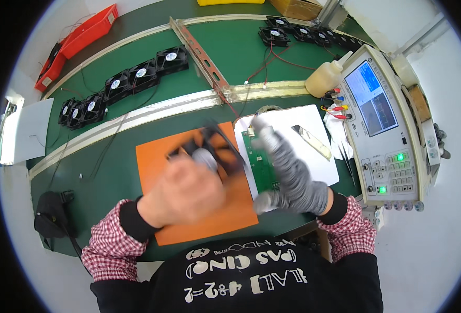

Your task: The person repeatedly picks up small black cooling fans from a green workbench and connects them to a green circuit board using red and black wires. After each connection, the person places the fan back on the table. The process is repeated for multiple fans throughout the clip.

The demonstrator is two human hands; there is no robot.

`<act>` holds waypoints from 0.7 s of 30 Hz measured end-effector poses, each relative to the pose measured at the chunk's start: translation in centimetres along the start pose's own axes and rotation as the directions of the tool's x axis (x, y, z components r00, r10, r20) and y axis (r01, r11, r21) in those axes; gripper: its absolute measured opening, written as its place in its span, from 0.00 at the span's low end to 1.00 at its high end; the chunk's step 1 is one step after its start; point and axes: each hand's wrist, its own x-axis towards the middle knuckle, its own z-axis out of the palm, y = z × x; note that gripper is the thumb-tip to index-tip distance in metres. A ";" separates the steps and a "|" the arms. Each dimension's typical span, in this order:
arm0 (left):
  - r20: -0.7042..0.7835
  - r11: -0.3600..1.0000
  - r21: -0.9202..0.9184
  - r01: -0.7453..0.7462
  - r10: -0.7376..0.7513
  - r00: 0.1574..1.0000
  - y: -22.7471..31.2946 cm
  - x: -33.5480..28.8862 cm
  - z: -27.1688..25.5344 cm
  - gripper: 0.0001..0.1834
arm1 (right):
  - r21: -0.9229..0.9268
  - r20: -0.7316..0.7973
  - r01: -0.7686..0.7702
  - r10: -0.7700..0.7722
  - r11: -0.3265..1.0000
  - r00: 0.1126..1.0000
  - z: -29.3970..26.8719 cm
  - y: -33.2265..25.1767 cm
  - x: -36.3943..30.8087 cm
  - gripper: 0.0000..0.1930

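My bare left hand [186, 193], blurred by motion, is closed on the near side of a black cooling fan [222, 148]. The fan, smeared too, is tilted over an orange mat [215, 224]. A grey glove covers my right hand [293, 175]. Its fingers stretch away from me and its thumb stands apart, with nothing seen between them. Under and beside this hand lies a green circuit board [261, 164] on a white sheet [314, 122]. The gloved fingertips are by the board's far end, where a small white connector shows; contact cannot be made out.
A utility knife [314, 143] lies on the sheet, tweezers [347, 159] beside it. At right stand a test instrument [376, 115] and a plastic bottle [324, 78]. More fans [143, 73] line the bench behind a metal rail [202, 60]. Red bins [89, 31] are far left, a black pouch [53, 214] near left.
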 end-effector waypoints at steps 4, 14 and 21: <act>-0.077 0.906 0.179 -0.384 0.402 0.913 -1.3 -0.9 -3.0 0.04 | 0.049 0.325 -0.051 0.033 0.997 0.945 -0.1 -0.5 -0.8 0.36; -0.185 0.826 0.009 0.564 -0.553 0.813 -1.6 -1.4 -3.1 0.09 | -0.042 -0.029 -0.467 0.466 0.883 0.884 -3.5 3.6 -1.4 0.08; 0.385 0.675 -0.484 0.556 -0.407 0.828 2.3 -0.5 -1.2 0.30 | -0.008 -0.086 -0.373 0.371 0.928 0.925 -2.1 5.0 -2.6 0.07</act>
